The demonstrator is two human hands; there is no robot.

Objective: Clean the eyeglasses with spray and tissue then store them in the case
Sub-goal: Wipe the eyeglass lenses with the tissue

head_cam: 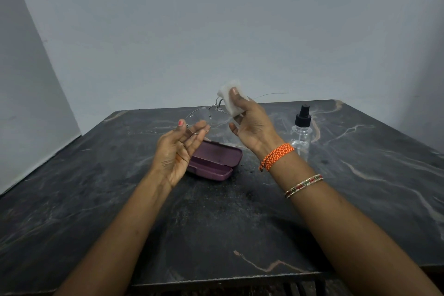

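The left hand (179,149) pinches the eyeglasses (204,119) by one lens rim, lifted above the dark surface (96,199) so both faces stay reachable, while the right hand (249,122) presses a folded tissue (229,98) around the other lens to wipe it. Below them at six o'clock the purple case (213,160) lies open, ready for storing, and the spray bottle (301,132) stands at three o'clock, upright and clear of the wiping.

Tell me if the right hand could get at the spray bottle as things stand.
Probably not at once: the right hand is pinching a tissue on the glasses. The bottle stands just right of that wrist with nothing between, so once the tissue is dropped, likely yes.
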